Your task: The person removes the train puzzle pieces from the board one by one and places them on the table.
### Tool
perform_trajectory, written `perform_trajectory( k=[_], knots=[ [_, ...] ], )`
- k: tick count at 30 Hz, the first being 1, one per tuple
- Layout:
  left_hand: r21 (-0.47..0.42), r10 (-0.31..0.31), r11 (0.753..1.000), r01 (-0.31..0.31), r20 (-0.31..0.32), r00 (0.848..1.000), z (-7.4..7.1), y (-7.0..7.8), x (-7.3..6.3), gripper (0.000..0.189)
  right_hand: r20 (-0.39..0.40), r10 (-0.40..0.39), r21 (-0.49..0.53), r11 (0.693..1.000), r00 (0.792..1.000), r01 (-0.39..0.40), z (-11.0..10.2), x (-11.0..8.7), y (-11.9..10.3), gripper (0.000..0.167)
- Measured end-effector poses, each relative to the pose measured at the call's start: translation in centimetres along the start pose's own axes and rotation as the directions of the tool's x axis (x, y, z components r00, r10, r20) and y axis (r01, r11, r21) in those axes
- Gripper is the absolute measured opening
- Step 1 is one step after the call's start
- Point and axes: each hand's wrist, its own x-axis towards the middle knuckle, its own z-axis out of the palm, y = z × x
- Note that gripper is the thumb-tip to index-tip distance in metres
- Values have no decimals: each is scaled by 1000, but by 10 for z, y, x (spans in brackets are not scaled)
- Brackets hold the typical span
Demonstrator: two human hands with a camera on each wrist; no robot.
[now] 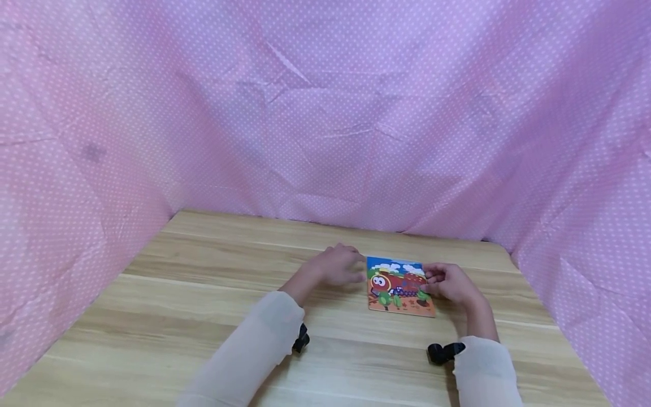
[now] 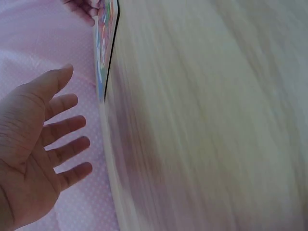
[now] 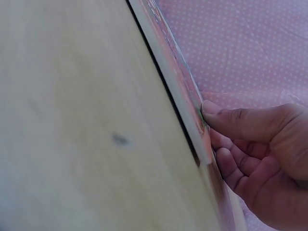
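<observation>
A thin square picture board (image 1: pixel 399 295), printed with a red cartoon bug under a blue sky, lies on the wooden table. My right hand (image 1: pixel 452 284) is at its right edge. In the right wrist view the thumb (image 3: pixel 236 120) presses on the printed face and the other fingers curl at the edge, so the right hand (image 3: pixel 269 159) pinches the board (image 3: pixel 185 91). Beside the left edge is my left hand (image 1: pixel 338 265), holding nothing. Its spread fingers (image 2: pixel 67 130) show in the left wrist view, apart from the board (image 2: pixel 106 45).
The light wooden table (image 1: pixel 213 282) reaches back to a pink dotted cloth (image 1: pixel 325 124), which hangs behind and at both sides. A small black device (image 1: pixel 301 339) sits at the left wrist, and another black device (image 1: pixel 443 353) at the right wrist.
</observation>
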Motion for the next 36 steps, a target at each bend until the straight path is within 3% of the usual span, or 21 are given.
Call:
perform_trajectory(
  k=[4, 8, 17, 25, 36],
  knots=[
    [-5, 32, 999, -32, -19, 999, 1, 7, 6, 47, 0, -1, -18, 1000, 1000, 1, 0, -3, -2, 45],
    [-34, 22, 999, -23, -28, 999, 4, 15, 14, 45, -1, -14, -39, 999, 1000, 14, 0, -4, -3, 41],
    [-69, -56, 996, 54, -25, 998, 11, 23, 30, 42, -3, -15, -37, 999, 1000, 15, 0, -2, -3, 40],
    [-91, -155, 985, 147, -82, 985, 22, 18, 41, 45, -10, 13, -29, 999, 1000, -13, 1, -2, -2, 40],
    [-127, -210, 972, 196, -104, 972, 25, 18, 48, 47, -18, -2, -59, 998, 1000, 1, 3, -2, -1, 39]
  ],
)
